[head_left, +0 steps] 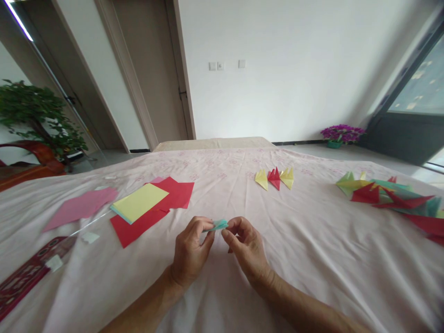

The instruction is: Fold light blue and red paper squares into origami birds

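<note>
A small piece of folded teal paper (219,225) is held up between my two hands, just above the cloth near the middle of the view. My left hand (193,249) pinches its left end between thumb and fingers. At the right end, my right hand (248,247) closes thumb and fingertips on the paper's edge. Fingers cover parts of the paper, so its full shape is hidden. Beyond my hands stand small folded paper pieces, one red (274,178) between two yellow ones (286,178).
Yellow sheets (140,203) lie over red sheets (130,231) at left, beside pink sheets (81,208). A dark red box-like object (24,280) lies at the left edge. Several folded paper pieces (398,196) are heaped at right. A pinkish cloth (312,263) covers the table.
</note>
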`<control>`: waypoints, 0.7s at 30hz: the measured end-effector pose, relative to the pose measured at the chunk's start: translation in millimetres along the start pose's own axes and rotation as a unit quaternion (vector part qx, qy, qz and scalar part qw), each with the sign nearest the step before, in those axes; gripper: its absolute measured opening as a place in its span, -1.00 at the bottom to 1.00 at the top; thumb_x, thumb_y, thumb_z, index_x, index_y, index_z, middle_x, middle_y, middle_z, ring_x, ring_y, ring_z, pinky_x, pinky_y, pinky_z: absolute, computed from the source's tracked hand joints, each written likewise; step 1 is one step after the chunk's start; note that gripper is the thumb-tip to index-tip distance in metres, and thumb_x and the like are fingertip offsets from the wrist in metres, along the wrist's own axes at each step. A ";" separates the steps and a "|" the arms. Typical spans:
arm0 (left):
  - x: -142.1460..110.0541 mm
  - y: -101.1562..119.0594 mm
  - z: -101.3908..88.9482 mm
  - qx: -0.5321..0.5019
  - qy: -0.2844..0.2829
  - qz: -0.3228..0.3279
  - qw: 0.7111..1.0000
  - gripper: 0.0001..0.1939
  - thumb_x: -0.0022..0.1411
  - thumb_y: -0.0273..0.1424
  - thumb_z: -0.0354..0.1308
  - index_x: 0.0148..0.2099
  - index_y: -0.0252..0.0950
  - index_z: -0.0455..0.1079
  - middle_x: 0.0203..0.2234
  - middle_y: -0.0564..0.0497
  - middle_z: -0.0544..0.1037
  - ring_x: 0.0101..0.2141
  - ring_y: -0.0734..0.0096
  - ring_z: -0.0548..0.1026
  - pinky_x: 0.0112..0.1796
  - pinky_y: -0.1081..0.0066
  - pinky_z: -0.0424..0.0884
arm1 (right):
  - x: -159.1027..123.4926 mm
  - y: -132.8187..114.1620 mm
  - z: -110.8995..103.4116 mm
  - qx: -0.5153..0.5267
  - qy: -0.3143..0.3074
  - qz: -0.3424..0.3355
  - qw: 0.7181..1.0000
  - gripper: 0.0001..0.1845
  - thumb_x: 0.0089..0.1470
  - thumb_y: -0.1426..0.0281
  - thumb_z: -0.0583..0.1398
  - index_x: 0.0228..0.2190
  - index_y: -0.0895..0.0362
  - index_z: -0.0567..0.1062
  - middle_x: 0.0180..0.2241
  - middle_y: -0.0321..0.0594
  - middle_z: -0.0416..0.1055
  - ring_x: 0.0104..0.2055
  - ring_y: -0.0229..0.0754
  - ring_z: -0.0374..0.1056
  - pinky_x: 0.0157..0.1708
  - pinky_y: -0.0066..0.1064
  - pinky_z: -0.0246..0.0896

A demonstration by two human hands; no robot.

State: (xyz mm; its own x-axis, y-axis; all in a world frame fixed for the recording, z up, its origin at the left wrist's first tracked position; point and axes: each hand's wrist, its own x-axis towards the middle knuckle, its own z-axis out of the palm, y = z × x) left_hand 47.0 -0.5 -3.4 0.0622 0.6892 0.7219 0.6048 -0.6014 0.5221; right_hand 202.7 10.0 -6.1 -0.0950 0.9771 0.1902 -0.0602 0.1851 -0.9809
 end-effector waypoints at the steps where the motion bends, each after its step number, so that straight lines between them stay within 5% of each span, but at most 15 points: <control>1: 0.0 0.2 -0.1 0.007 -0.002 0.005 1.000 -0.85 0.24 -0.58 0.12 -0.19 -0.24 0.37 -0.27 0.00 0.51 -0.17 0.39 0.50 -0.13 0.39 0.44 | -0.2 -0.5 1.0 0.007 0.001 0.003 1.000 -0.76 0.02 0.22 0.26 -0.43 0.11 0.37 -0.50 -0.37 0.28 -0.52 -0.32 0.19 -0.62 -0.51 0.19; 21: 0.8 4.5 1.7 0.091 0.010 0.055 0.994 -0.85 0.23 -0.53 0.19 -0.16 -0.23 0.36 -0.34 0.02 0.52 -0.27 0.40 0.51 -0.22 0.44 0.39 | -1.0 -6.4 9.5 0.067 0.018 0.034 0.997 -0.84 0.00 0.32 0.24 -0.46 0.11 0.36 -0.52 -0.36 0.29 -0.51 -0.28 0.25 -0.67 -0.50 0.29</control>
State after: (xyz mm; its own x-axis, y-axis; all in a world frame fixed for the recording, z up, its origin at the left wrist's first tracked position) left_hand 51.1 -2.0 -1.2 0.1214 0.6140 0.7799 0.7285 -0.5888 0.3502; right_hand 193.7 6.9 0.4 -0.0683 0.9905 0.1192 -0.1881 0.1046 -0.9766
